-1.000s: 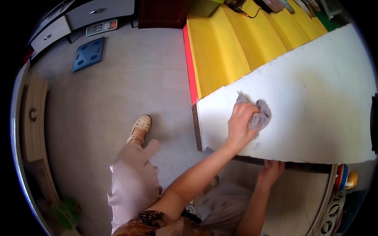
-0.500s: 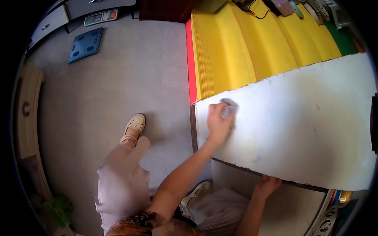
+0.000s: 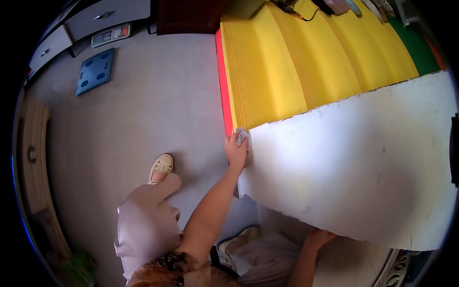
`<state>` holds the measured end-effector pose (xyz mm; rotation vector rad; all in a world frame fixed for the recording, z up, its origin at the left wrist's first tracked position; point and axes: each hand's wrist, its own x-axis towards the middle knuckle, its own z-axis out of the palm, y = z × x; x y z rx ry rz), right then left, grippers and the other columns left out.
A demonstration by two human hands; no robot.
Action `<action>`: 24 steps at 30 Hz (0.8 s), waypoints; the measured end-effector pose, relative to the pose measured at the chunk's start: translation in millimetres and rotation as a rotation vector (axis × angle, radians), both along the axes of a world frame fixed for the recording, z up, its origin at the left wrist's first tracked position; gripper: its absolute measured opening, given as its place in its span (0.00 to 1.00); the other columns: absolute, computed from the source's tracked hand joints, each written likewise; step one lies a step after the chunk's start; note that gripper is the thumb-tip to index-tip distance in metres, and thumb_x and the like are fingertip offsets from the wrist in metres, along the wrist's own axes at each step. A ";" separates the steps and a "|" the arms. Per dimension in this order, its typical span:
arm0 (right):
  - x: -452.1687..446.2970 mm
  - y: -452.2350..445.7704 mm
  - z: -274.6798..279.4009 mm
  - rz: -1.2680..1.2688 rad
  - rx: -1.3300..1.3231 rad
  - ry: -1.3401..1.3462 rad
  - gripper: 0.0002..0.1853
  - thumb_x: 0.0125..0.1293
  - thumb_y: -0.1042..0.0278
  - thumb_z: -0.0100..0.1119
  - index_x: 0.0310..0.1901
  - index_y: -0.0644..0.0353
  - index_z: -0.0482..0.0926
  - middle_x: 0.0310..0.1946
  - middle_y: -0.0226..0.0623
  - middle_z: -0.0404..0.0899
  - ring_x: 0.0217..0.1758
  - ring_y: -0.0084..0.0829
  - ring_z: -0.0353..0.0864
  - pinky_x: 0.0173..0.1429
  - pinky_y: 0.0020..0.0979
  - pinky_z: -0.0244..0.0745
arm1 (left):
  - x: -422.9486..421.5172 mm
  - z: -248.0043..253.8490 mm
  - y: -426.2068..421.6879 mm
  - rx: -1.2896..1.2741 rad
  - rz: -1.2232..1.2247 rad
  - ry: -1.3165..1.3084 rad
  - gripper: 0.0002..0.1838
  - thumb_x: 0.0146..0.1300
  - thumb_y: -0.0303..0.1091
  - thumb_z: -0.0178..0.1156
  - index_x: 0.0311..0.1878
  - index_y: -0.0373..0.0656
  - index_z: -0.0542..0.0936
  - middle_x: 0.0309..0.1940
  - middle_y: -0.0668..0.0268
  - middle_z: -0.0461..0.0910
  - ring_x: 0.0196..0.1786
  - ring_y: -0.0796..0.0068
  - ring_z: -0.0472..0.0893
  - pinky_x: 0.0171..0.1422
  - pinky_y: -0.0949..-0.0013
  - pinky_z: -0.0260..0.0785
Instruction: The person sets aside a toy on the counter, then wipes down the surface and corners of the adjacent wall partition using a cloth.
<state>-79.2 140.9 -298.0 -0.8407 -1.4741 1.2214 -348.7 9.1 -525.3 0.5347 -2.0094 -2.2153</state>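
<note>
A crumpled grey cloth [image 3: 242, 137] is in my left hand [image 3: 236, 152], whose fingers are closed round it. This hand presses the cloth at the left edge of a large white board [image 3: 330, 162] with chipped edges. My right hand [image 3: 321, 237] is at the board's near edge, gripping it from below; part of its fingers is hidden under the board. Beyond the board's far edge lies a yellow ridged surface [image 3: 267, 71] with a red side strip [image 3: 223, 86].
Grey floor tiles lie to the left, with a blue bathroom scale [image 3: 95, 71] near drawers [image 3: 107, 15]. A wooden cabinet [image 3: 36, 158] stands at the far left. Cables and small items [image 3: 337, 5] sit at the back of the yellow surface. My shoe [image 3: 162, 163] is on the floor.
My left hand has moved left and slightly down with the cloth, from the board's top to its left edge. The board's near edge sits lower in view, covering the dark strip beneath it.
</note>
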 end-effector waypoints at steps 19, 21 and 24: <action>2.1 -5.9 7.8 0.061 -0.129 0.047 0.27 0.74 0.66 0.59 0.70 0.64 0.64 0.68 0.45 0.70 0.68 0.42 0.73 0.71 0.45 0.72 | 15.7 167.7 -8.0 0.016 -0.087 0.618 0.21 0.50 0.23 0.70 0.49 0.38 0.78 0.49 0.55 0.76 0.53 0.54 0.76 0.58 0.58 0.69; 5.5 -4.3 5.3 0.060 -0.088 0.018 0.27 0.74 0.67 0.59 0.70 0.64 0.64 0.68 0.45 0.70 0.67 0.42 0.73 0.70 0.45 0.73 | 3.6 125.5 -5.7 -0.030 -0.025 0.442 0.18 0.54 0.26 0.69 0.49 0.38 0.78 0.48 0.55 0.77 0.54 0.53 0.75 0.61 0.58 0.68; 8.1 -0.7 1.6 0.059 -0.078 0.014 0.26 0.74 0.67 0.58 0.70 0.64 0.64 0.66 0.45 0.72 0.66 0.41 0.74 0.69 0.44 0.73 | -6.4 31.5 -1.0 -0.107 -0.023 0.133 0.17 0.60 0.32 0.68 0.52 0.40 0.80 0.52 0.56 0.77 0.57 0.51 0.74 0.65 0.56 0.65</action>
